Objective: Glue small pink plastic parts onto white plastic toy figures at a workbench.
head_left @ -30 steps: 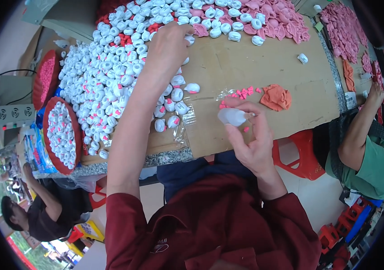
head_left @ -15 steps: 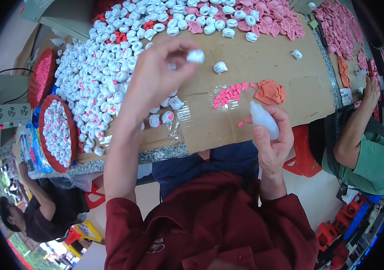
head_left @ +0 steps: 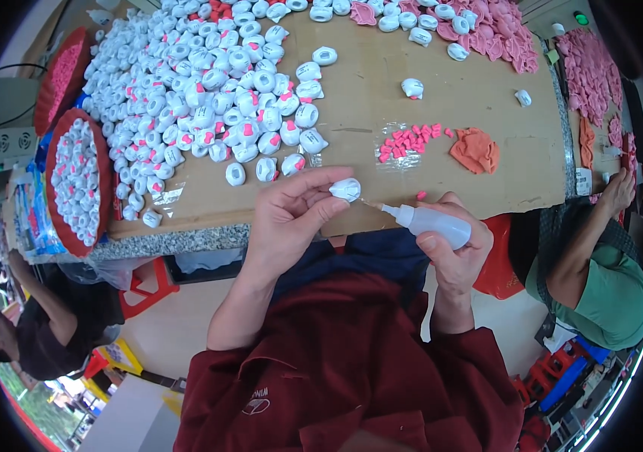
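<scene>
My left hand point(head_left: 285, 226) pinches a small white molded head-shaped piece point(head_left: 345, 189) between thumb and fingertips, above the near edge of the cardboard point(head_left: 366, 173). In my right hand point(head_left: 457, 264) lies a translucent squeeze bottle point(head_left: 442, 224), tilted so that its thin nozzle points left at the piece. The tip is close beside the piece; whether they touch I cannot tell. Just past the bottle is one loose pink bow-like bit point(head_left: 421, 195). A small heap of such pink bits point(head_left: 404, 143) sits farther back, beside a crumpled orange cloth point(head_left: 476, 150).
Many white pieces point(head_left: 216, 98), some with pink bits on them, cover the left of the table. A red basket point(head_left: 55, 188) of white pieces stands at its left edge. Pink molded parts point(head_left: 498, 38) are heaped far right. Co-workers sit left point(head_left: 58, 324) and right point(head_left: 600, 279).
My left hand has come down and nearer with the white piece. The bottle has swung from upright to tilted left, its nozzle now beside the piece. The whole view has shifted somewhat.
</scene>
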Motion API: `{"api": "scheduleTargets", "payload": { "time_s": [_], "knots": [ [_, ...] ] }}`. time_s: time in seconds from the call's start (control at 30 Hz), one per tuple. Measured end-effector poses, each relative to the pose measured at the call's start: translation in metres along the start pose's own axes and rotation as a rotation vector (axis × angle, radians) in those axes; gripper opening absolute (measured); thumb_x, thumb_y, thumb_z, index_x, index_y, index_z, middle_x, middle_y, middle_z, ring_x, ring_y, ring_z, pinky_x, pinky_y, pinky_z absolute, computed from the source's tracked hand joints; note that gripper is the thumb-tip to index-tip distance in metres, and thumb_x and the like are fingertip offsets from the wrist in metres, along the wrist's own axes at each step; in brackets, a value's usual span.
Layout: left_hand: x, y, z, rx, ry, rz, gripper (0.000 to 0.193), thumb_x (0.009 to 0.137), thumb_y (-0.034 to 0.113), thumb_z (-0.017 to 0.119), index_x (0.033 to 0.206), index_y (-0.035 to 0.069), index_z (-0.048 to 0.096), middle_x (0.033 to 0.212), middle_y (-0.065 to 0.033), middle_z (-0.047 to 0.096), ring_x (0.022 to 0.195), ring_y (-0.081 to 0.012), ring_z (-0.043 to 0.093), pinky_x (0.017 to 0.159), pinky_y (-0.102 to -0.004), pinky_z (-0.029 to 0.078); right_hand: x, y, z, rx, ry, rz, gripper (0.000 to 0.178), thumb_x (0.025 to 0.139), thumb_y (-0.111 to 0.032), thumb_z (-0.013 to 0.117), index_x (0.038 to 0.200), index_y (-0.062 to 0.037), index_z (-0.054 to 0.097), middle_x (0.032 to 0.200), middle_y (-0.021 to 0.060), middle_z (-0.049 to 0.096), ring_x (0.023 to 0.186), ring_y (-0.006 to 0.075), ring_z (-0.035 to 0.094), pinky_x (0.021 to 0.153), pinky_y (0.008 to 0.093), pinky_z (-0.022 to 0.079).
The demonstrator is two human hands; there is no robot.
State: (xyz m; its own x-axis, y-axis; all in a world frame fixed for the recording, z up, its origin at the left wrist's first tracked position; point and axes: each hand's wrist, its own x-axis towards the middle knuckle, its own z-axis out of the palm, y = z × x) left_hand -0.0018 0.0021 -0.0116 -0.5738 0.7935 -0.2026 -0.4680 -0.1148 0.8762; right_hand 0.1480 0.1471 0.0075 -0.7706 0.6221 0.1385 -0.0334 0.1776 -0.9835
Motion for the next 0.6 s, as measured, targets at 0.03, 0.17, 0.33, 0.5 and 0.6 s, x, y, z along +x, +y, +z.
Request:
{"api": "scheduleTargets", "payload": {
  "time_s": [0.03,0.17,0.33,0.5,0.6],
  "knots": [
    [-0.0003,0.0001,0.0001,0.011,0.003,-0.004,0.032,0.076,-0.007,0.059,0.108,-0.005,0.054,0.098,-0.0094,0.06,0.087,-0.0127,0.058,0.079,-0.0234,0.046,-0.0005,-0.0004,0.0005,-0.006,0.008,0.007,0.03,0.062,-0.008,0.074,0.087,0.0038,0.063,0.071,0.0076,0.061,0.062,0.0136,0.05,0.055,0.0234,0.04],
    [-0.0008,-0.0019,0.0016,0.001,0.008,0.014,0.032,0.076,-0.006,0.059,0.108,-0.004,0.054,0.098,-0.009,0.06,0.087,-0.0121,0.058,0.079,-0.0232,0.046,-0.0004,-0.002,0.0025,-0.012,0.022,0.041,0.03,0.062,-0.007,0.074,0.087,0.004,0.063,0.071,0.008,0.061,0.062,0.0135,0.05,0.055,0.0235,0.039],
    [-0.0009,-0.0025,-0.0002,-0.012,0.028,0.017,0.033,0.076,-0.006,0.06,0.108,-0.005,0.054,0.099,-0.0095,0.061,0.087,-0.0119,0.058,0.079,-0.0232,0.046,-0.0012,-0.0022,-0.0004,-0.025,0.014,0.044,0.03,0.062,-0.007,0.073,0.088,0.0046,0.063,0.072,0.0085,0.061,0.063,0.0134,0.05,0.055,0.0232,0.039],
    [-0.0003,-0.0003,0.0003,-0.015,0.037,0.016,0.033,0.075,-0.005,0.06,0.108,-0.005,0.054,0.099,-0.0098,0.061,0.087,-0.012,0.058,0.079,-0.0232,0.046,0.0021,-0.0027,-0.0004,-0.018,0.037,0.053,0.029,0.062,-0.007,0.073,0.087,0.0047,0.063,0.071,0.008,0.061,0.063,0.0132,0.05,0.055,0.0231,0.039],
    [-0.0003,-0.0001,-0.0005,-0.012,0.037,0.017,0.033,0.075,-0.005,0.06,0.108,-0.005,0.054,0.099,-0.0099,0.061,0.087,-0.0122,0.058,0.078,-0.0232,0.047,0.0021,-0.0029,0.0026,0.006,0.028,0.052,0.029,0.063,-0.007,0.073,0.087,0.0046,0.063,0.071,0.0076,0.061,0.062,0.013,0.049,0.055,0.0229,0.038]
  ]
}}
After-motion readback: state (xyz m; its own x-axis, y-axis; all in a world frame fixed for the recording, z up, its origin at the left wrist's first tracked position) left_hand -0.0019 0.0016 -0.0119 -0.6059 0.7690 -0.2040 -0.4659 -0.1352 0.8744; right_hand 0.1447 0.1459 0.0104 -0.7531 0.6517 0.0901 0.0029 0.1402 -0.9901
